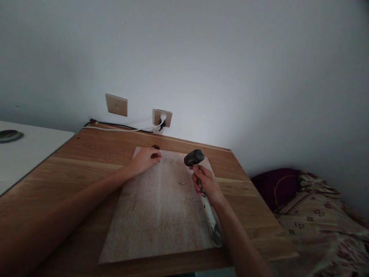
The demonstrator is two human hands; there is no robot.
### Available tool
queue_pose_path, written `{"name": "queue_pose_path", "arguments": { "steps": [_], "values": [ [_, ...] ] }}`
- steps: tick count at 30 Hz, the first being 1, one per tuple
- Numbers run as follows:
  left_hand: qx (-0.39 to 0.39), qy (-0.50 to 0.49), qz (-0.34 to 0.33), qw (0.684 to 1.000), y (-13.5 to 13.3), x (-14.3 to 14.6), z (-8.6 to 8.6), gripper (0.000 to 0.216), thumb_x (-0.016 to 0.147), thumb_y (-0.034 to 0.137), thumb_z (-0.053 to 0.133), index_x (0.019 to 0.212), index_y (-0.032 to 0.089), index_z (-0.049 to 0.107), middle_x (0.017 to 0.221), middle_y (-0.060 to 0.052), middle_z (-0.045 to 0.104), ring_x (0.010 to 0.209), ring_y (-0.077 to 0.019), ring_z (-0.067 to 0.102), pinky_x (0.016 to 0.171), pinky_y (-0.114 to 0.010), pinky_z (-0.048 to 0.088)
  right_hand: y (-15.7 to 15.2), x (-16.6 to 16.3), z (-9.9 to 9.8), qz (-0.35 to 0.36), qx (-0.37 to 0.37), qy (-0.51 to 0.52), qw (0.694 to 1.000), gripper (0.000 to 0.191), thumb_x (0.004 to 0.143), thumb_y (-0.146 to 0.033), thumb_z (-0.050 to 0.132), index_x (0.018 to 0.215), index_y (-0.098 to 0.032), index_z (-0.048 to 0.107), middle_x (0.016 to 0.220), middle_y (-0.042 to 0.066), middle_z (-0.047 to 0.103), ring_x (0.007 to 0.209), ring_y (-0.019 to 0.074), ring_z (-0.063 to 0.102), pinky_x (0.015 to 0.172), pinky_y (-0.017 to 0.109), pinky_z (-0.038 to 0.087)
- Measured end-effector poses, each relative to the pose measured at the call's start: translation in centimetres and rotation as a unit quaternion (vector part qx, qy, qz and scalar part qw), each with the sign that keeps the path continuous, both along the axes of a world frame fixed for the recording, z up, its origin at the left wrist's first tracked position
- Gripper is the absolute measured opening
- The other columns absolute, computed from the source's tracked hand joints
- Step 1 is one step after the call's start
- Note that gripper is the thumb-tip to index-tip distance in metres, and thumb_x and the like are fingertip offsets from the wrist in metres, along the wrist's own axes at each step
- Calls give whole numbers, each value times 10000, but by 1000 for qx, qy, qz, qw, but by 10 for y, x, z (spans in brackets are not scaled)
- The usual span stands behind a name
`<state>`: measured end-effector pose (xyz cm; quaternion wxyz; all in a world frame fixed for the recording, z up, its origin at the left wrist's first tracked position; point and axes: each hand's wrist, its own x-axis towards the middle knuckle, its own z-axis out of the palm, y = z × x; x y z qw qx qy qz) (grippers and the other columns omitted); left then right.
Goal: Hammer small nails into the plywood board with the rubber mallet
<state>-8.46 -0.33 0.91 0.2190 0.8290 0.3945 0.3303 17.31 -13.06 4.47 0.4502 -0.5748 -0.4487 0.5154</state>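
A hammer (208,211) with a dark head and a worn, pale handle is in my right hand (209,184), fingers wrapped round the handle just below the head. The head is over the far right part of a pale wooden board (155,215); the handle slants down toward the board's near right corner. My left hand (146,159) rests at the board's far left corner, fingertips pinched together. What they hold is too small to make out. A small metal piece, looking like a nail (181,183), lies on the board between the hands.
The board lies on a brown wooden table (77,169) against a white wall. A plugged socket (162,118) trails white and black cables (123,129) along the table's back edge. A white surface (31,150) adjoins on the left; patterned bedding (314,215) lies on the right.
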Motion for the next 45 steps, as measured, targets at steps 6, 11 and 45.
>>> {"name": "queue_pose_path", "arguments": {
  "steps": [6, 11, 45],
  "values": [
    [2, 8, 12, 1000, -5, 0, 1, 94, 876, 161, 653, 883, 188, 743, 865, -24, 762, 798, -177, 697, 763, -271, 500, 2, -9, 3, 4, 3, -6, 1000, 497, 736, -644, 732, 937, -221, 565, 591, -100, 467, 348, 73, 370, 292, 221, 292],
    [-2, 34, -12, 999, -1, -8, 7, 140, 865, 121, 611, 859, 194, 729, 867, -24, 751, 806, -178, 689, 752, -268, 476, 3, -13, 3, 11, 10, -7, 1000, 499, 747, -642, 722, 955, -214, 572, 600, -99, 474, 347, 71, 380, 290, 218, 300],
    [47, 33, -80, 995, 4, 5, -13, 185, 867, 71, 621, 901, 184, 764, 950, -63, 749, 964, -220, 682, 924, -352, 510, 9, -46, 0, 58, 13, -35, 998, 466, 765, -633, 670, 907, -213, 527, 600, -101, 504, 338, 65, 398, 264, 204, 314]
  ]
}}
